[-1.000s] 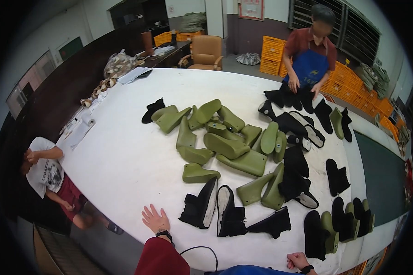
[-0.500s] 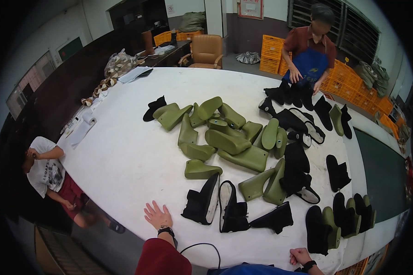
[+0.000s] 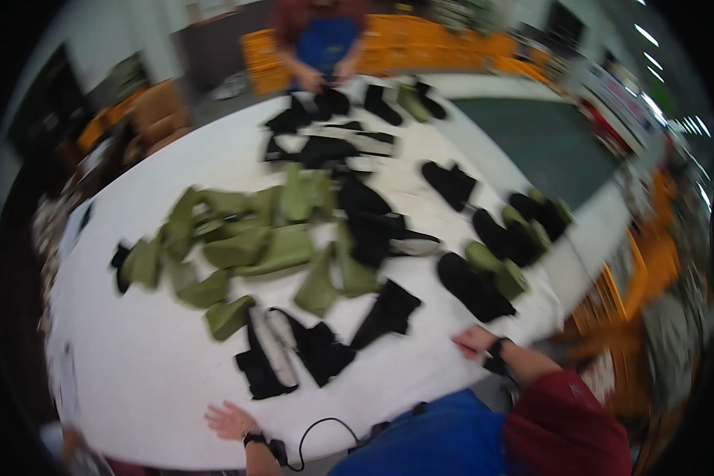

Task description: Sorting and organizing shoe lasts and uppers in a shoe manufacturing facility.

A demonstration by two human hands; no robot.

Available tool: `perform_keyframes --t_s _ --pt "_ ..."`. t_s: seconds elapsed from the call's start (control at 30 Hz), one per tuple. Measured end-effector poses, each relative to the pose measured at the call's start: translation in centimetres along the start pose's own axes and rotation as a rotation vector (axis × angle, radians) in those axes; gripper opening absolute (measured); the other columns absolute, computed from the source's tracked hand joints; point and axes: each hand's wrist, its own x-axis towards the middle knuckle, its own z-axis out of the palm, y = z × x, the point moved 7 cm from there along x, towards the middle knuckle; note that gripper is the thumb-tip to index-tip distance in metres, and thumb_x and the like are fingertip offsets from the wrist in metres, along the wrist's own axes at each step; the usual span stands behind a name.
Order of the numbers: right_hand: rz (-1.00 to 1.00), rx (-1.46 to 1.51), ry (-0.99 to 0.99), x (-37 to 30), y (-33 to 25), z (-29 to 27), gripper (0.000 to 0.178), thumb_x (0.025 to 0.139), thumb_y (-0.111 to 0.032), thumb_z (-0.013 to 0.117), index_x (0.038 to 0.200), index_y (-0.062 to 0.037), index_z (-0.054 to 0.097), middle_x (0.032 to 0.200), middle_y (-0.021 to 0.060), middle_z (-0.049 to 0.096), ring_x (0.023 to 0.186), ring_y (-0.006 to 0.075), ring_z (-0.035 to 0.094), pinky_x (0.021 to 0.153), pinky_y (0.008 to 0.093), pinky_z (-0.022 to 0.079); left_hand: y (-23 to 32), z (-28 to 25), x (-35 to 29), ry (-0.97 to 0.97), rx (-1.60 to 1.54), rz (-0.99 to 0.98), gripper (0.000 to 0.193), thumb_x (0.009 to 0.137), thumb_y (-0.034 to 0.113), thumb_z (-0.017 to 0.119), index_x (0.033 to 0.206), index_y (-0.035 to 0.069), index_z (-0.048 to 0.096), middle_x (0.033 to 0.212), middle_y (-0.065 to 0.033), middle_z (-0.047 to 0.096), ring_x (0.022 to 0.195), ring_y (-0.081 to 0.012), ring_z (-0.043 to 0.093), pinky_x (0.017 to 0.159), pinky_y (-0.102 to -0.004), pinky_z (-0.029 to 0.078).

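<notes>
My left hand (image 3: pixel 230 420) lies palm down at the near edge of the white table (image 3: pixel 151 365), fingers spread and holding nothing. A black boot (image 3: pixel 266 365) with a pale sole lies closest to it, beside a second black boot (image 3: pixel 317 349). My right hand (image 3: pixel 474 341) rests closed on the table to the right, with nothing seen in it. Just beyond it stands a black boot (image 3: pixel 472 285) next to a green shoe last (image 3: pixel 496 270). Many more green shoe lasts (image 3: pixel 254 246) are heaped in the middle, with black boots (image 3: pixel 365 214) along their right side. The picture is blurred.
Across the table a person in a blue apron (image 3: pixel 325 44) handles black boots (image 3: pixel 329 103). Orange crates (image 3: pixel 404 44) line the back, and another orange crate (image 3: pixel 599 297) stands at the right. A black cable (image 3: pixel 325 420) loops near my body. A brown chair (image 3: pixel 160 111) is at the back left.
The view has swung to the right, so the tabletop things sit further left. My left hand stays open and my right stays closed. The seated person at the left has mostly left the picture.
</notes>
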Motion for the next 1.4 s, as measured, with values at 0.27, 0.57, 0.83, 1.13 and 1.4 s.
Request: perform_keyframes --t_s 0.27,0.57,0.83,1.13,1.4 --pt "-0.032 0.219 0.403 -3.4 -0.4 0.8 0.039 0.084 -0.032 0.05 0.061 -0.0013 0.057 0.051 0.0075 0.058 0.041 0.0135 0.054 0.042 0.0263 0.046 0.7 -2.4 -0.7 -0.257 -0.314 0.062 0.065 0.088 0.054 0.024 0.138 0.012 0.023 0.142 -0.0181 0.02 0.13 -0.039 0.02 0.102 -0.0542 0.017" --pt "-0.009 0.212 0.466 -4.7 -0.3 0.4 0.039 0.084 -0.03 0.05 0.059 -0.0013 0.057 0.052 0.0078 0.059 0.042 0.015 0.055 0.045 0.027 0.047 1.5 -1.7 -0.9 -0.308 -0.383 0.073 0.069 0.086 0.058 0.018 0.141 0.016 0.014 0.146 -0.0162 0.01 0.132 -0.0403 0.01 0.103 -0.0558 0.009" --pt "-0.033 0.115 0.45 -1.4 0.7 1.4 0.048 0.083 -0.039 0.051 0.045 -0.009 0.053 0.043 0.003 0.052 0.039 0.0108 0.05 0.041 0.028 0.04 -0.4 3.3 2.0 -0.277 -0.111 0.03 0.06 0.089 0.053 0.029 0.138 0.019 0.024 0.144 -0.0084 0.02 0.132 -0.0319 0.015 0.099 -0.0597 0.016" --pt "0.106 0.368 0.339 -0.7 2.6 0.4 0.037 0.085 -0.03 0.054 0.058 -0.0035 0.051 0.047 0.0092 0.052 0.035 0.0173 0.049 0.034 0.0287 0.041 7.4 -7.4 23.2 -0.287 -1.146 0.372 0.066 0.075 0.023 0.062 0.127 -0.006 0.034 0.125 -0.025 0.043 0.118 -0.0346 0.04 0.1 -0.037 0.032" --pt "0.204 0.378 0.477 0.2 2.0 0.1 0.037 0.083 -0.027 0.056 0.055 -0.0023 0.05 0.047 0.0119 0.053 0.034 0.0193 0.052 0.031 0.0293 0.043 18.6 3.8 40.6 -0.447 -1.302 -0.061 0.07 0.071 0.03 0.064 0.126 -0.005 0.037 0.122 -0.0231 0.046 0.114 -0.032 0.045 0.095 -0.0378 0.036"
